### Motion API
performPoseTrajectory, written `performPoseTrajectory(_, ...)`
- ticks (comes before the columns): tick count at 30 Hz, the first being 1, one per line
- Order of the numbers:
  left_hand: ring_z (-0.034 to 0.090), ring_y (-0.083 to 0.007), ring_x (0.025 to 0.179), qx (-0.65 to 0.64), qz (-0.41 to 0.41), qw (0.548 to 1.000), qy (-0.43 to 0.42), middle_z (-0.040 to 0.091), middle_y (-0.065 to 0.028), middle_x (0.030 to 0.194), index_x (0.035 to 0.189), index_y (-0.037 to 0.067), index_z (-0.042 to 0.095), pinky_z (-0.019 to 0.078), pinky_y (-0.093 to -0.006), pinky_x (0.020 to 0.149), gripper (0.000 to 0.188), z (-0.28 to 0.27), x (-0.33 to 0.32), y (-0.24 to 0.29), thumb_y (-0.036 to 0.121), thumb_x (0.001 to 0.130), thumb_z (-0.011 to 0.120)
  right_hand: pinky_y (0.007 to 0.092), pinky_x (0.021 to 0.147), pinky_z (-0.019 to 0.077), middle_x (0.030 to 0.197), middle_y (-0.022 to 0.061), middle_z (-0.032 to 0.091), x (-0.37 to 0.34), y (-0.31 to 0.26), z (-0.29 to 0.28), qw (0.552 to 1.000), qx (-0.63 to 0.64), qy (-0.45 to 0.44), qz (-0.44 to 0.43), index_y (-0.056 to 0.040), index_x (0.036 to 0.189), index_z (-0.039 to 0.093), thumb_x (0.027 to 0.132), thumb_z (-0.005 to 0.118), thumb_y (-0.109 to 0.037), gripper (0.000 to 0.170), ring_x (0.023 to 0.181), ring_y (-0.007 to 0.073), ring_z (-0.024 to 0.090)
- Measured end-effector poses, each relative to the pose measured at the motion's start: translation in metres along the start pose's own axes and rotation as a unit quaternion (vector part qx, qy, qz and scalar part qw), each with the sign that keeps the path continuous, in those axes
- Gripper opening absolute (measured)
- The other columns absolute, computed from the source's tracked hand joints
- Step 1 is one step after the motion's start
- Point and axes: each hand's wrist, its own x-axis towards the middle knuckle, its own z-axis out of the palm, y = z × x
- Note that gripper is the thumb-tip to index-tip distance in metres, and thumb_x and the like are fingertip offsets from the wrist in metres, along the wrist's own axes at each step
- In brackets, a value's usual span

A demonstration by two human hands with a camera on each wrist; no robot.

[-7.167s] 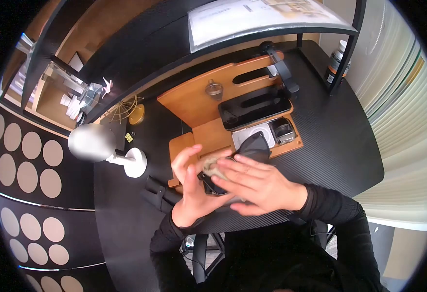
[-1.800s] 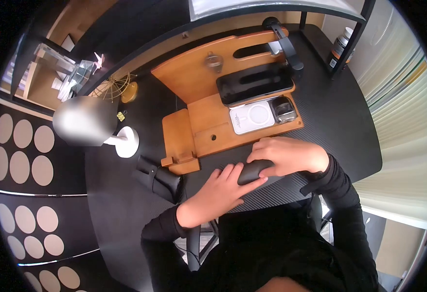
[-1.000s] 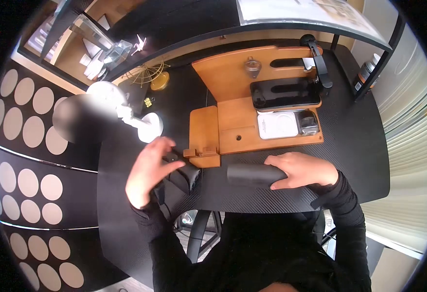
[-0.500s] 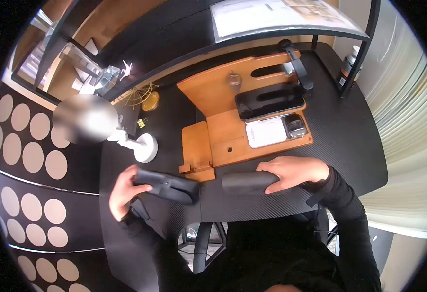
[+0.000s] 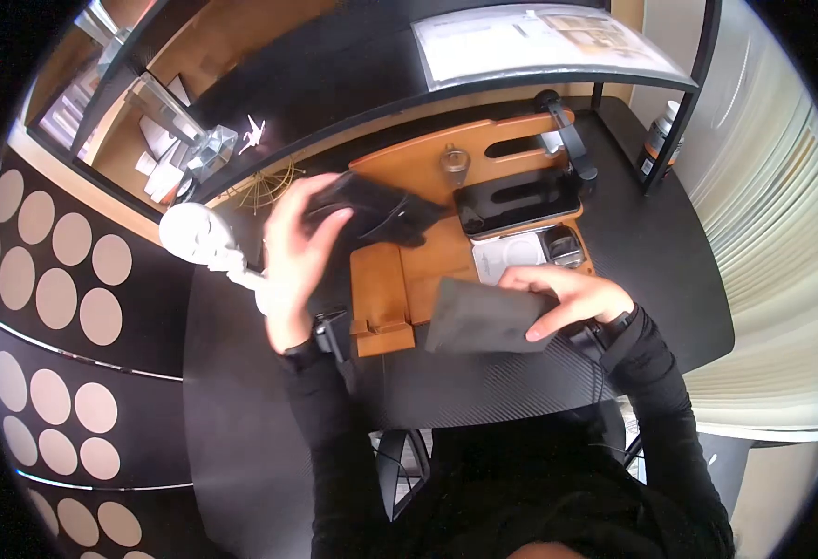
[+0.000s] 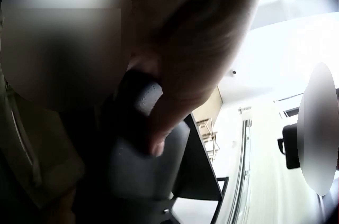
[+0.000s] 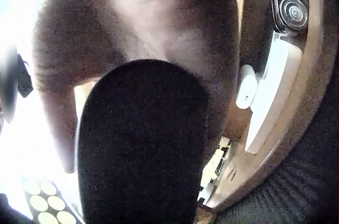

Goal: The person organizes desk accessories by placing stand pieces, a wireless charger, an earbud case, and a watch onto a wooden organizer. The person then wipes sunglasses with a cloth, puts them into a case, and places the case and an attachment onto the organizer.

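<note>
My left hand grips a black pouch with a flap, raised over the left part of the wooden stand. The left wrist view has the thumb of that hand pressed on the black pouch. In my right hand is a dark grey case, pinched at its right end and tilted before the stand's front edge. From the right wrist, the dark case extends away from the hand, hiding most of what lies beyond.
The stand bears a black phone, a white charger and a dark watch-like item. A white lamp stands at the left. Behind is a black shelf frame; a bottle is at the back right.
Both hands worked over dark glasses, then held the grey case together. The left hand let go, took the black pouch from the left and raised it; the right lifted the case. The glasses are out of sight.
</note>
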Motion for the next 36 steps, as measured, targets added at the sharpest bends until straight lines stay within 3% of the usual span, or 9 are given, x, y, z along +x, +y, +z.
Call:
performPoseTrajectory(7, 0.063, -0.0268, 0.105, 0.114, 0.084, 0.990, 0.000, 0.063, -0.0111, 0.111, 0.117, 0.005, 0.064, 0.0499, -0.0342, 0.088, 0.043, 0.053, 0.022, -0.017, -0.003, 0.076, 0.075, 0.0306, 0.103, 0.0410, 0.118, 0.0040, 0.064, 0.012, 0.020, -0.002, 0.990, 0.053, 0.092, -0.094, -0.0041, 0.121, 0.054, 0.072, 0.082, 0.000, 0.057, 0.114, 0.0134, 0.057)
performPoseTrajectory(10, 0.056, -0.0232, 0.105, 0.148, 0.088, 0.980, 0.102, 0.051, -0.0087, 0.117, 0.119, 0.011, 0.067, 0.0508, -0.0308, 0.080, 0.052, 0.065, 0.022, -0.019, 0.000, 0.070, 0.082, 0.0315, 0.100, 0.0434, 0.117, 0.0060, 0.065, 0.028, 0.015, -0.003, 0.986, 0.002, 0.114, -0.118, -0.0037, 0.119, 0.053, 0.072, 0.084, -0.004, 0.056, 0.113, 0.0155, 0.059)
performPoseTrajectory(17, 0.054, -0.0253, 0.100, 0.192, 0.074, 0.968, 0.142, 0.047, -0.0115, 0.114, 0.120, 0.009, 0.067, 0.0489, -0.0331, 0.088, 0.049, 0.059, 0.021, -0.019, -0.004, 0.073, 0.073, 0.0368, 0.089, 0.0503, 0.103, 0.0169, 0.068, 0.090, -0.022, 0.015, 0.926, -0.152, 0.285, -0.193, 0.0008, 0.110, 0.055, 0.075, 0.084, -0.018, 0.049, 0.099, 0.0249, 0.067)
performPoseTrajectory(19, 0.060, -0.0261, 0.099, 0.242, 0.073, 0.954, 0.161, 0.056, -0.0113, 0.110, 0.118, 0.009, 0.067, 0.0500, -0.0333, 0.088, 0.045, 0.056, 0.021, -0.028, -0.004, 0.076, 0.069, 0.0319, 0.090, 0.0482, 0.109, 0.0120, 0.065, 0.111, -0.016, 0.015, 0.925, -0.149, 0.284, -0.206, -0.0010, 0.116, 0.052, 0.081, 0.081, -0.012, 0.047, 0.104, 0.0163, 0.062)
performPoseTrajectory(21, 0.063, -0.0232, 0.081, 0.143, 0.093, 0.977, 0.129, 0.064, -0.0116, 0.096, 0.114, 0.006, 0.067, 0.0526, -0.0340, 0.077, 0.041, 0.051, 0.022, -0.033, -0.007, 0.075, 0.068, 0.0336, 0.091, 0.0482, 0.109, 0.0140, 0.064, 0.134, -0.002, 0.016, 0.880, -0.175, 0.355, -0.264, -0.0003, 0.117, 0.051, 0.080, 0.079, -0.009, 0.047, 0.105, 0.0213, 0.063)
performPoseTrajectory(22, 0.065, -0.0189, 0.070, 0.148, 0.086, 0.974, 0.146, 0.067, -0.0100, 0.082, 0.112, 0.005, 0.067, 0.0545, -0.0317, 0.070, 0.038, 0.054, 0.022, -0.027, -0.008, 0.075, 0.066, 0.0383, 0.094, 0.0474, 0.115, 0.0204, 0.062, 0.137, 0.001, 0.017, 0.878, -0.182, 0.353, -0.267, 0.0015, 0.123, 0.047, 0.080, 0.075, -0.005, 0.052, 0.112, 0.0321, 0.062)
performPoseTrajectory(26, 0.068, -0.0143, 0.082, 0.046, -0.117, 0.991, 0.039, 0.067, -0.0063, 0.089, 0.125, 0.004, 0.060, 0.0558, -0.0280, 0.077, 0.038, 0.048, 0.018, -0.029, -0.002, 0.087, 0.062, 0.0457, 0.101, 0.0433, 0.126, 0.0303, 0.052, 0.144, 0.024, 0.017, 0.850, -0.230, 0.406, -0.245, 0.0037, 0.132, 0.038, 0.078, 0.072, -0.002, 0.064, 0.122, 0.0478, 0.050)
performPoseTrajectory(29, 0.066, -0.0154, 0.084, -0.130, -0.144, 0.981, 0.018, 0.062, -0.0076, 0.095, 0.133, 0.005, 0.054, 0.0574, -0.0280, 0.077, 0.032, 0.044, 0.015, -0.015, 0.020, 0.105, 0.052, 0.0475, 0.106, 0.0388, 0.130, 0.0301, 0.048, 0.149, 0.039, 0.015, 0.842, -0.231, 0.418, -0.252, 0.0074, 0.134, 0.035, 0.078, 0.067, 0.002, 0.064, 0.126, 0.0469, 0.047)
performPoseTrajectory(36, 0.064, -0.0118, 0.088, 0.043, -0.041, 0.994, -0.093, 0.056, -0.0061, 0.108, 0.126, 0.003, 0.059, 0.0554, -0.0237, 0.074, 0.044, 0.039, 0.012, 0.005, 0.001, 0.084, 0.074, 0.0463, 0.092, 0.0476, 0.117, 0.0219, 0.053, 0.122, 0.002, 0.020, 0.741, -0.444, 0.448, -0.232, 0.0056, 0.129, 0.045, 0.080, 0.073, -0.011, 0.060, 0.112, 0.0415, 0.057)
